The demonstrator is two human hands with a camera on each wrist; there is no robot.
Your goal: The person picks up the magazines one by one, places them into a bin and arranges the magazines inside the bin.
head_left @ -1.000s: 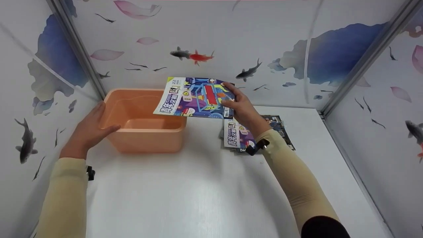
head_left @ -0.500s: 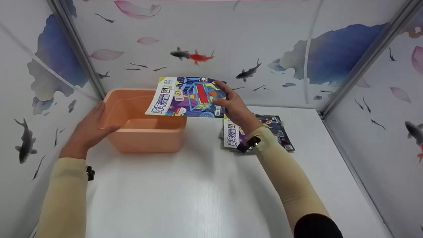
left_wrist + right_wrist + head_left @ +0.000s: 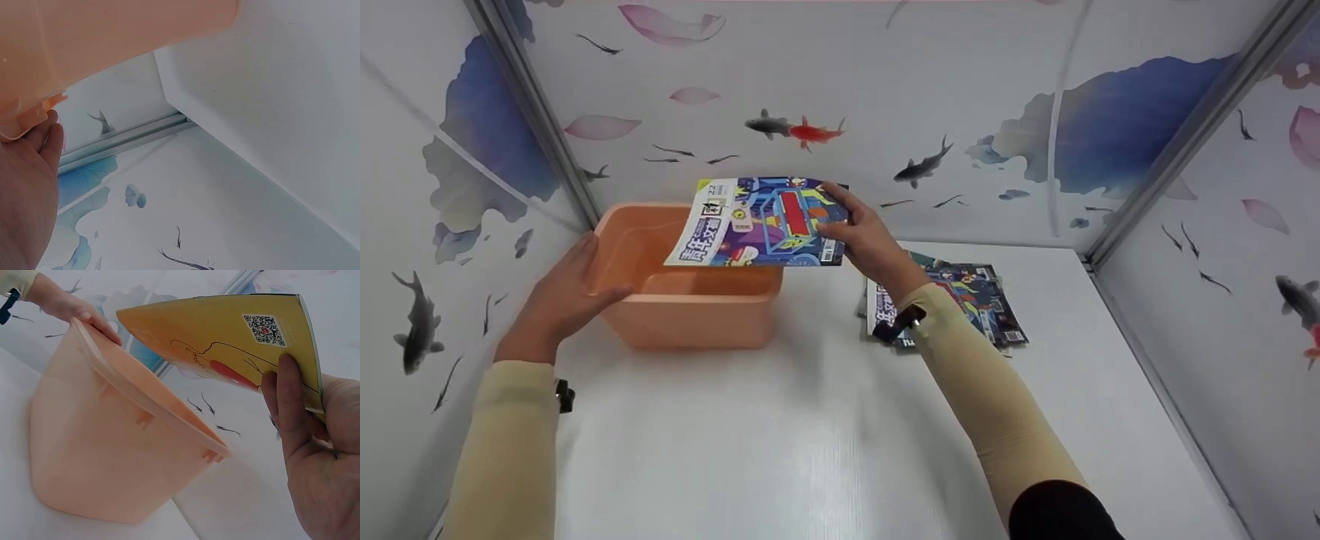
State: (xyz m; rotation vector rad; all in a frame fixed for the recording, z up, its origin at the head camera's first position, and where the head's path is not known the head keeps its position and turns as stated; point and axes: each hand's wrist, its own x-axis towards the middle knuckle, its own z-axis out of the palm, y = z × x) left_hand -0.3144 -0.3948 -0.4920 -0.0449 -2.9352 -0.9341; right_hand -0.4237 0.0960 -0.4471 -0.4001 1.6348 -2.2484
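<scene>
My right hand (image 3: pixel 864 232) pinches a colourful magazine (image 3: pixel 757 221) by its right end, thumb on the front cover. The magazine hangs over the opening of an orange plastic bin (image 3: pixel 701 322), its left end above the bin's inside. From below, the right wrist view shows its yellow back cover (image 3: pixel 225 343) with a QR code, the fingers pressed against it. At the bin's left end my left hand (image 3: pixel 559 304) grips the rim, thumb over the front corner. In the left wrist view, fingertips (image 3: pixel 52 140) of that hand sit just under the rim.
A loose stack of magazines (image 3: pixel 982 300) lies on the white table (image 3: pixel 720 435) right of the bin, partly covered by my right forearm. White walls (image 3: pixel 840 75) printed with fish and petals close in the back and both sides.
My right hand has carried the magazine leftward, further over the bin. More of the stack shows from behind the right forearm. The left hand and bin have stayed put.
</scene>
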